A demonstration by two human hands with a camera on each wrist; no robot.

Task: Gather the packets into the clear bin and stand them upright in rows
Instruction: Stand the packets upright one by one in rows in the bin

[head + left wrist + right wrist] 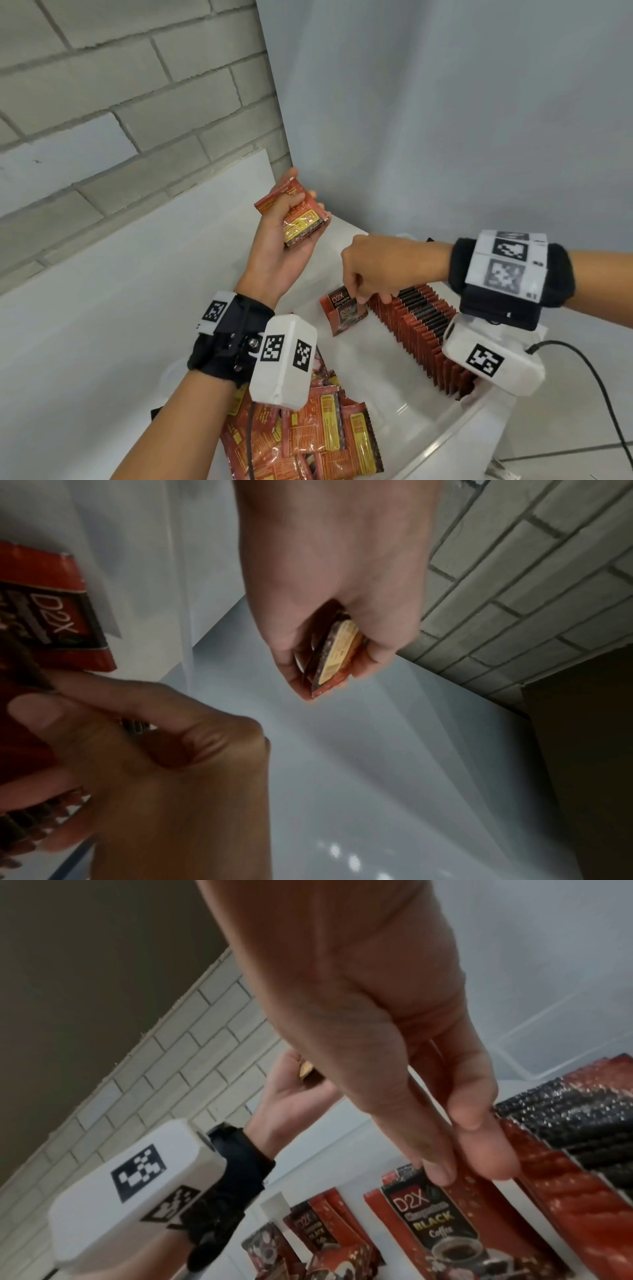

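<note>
Your right hand [373, 270] pinches one coffee packet [342, 310] by its top seal, at the row's [424, 334] end inside the clear bin [455, 435]. Your left hand [284, 246] grips a spare stack [298, 219]. Expect light, floppy, slick foil; hold the crimped edges.

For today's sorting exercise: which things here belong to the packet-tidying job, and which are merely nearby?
Job:
left hand holding a small stack
right hand pinching front packet
upright row
loose pile
clear bin

Nearby:
black cable
brick wall

Black wrist straps [222, 342], white tagged camera boxes [282, 363], black cable [596, 373].
</note>
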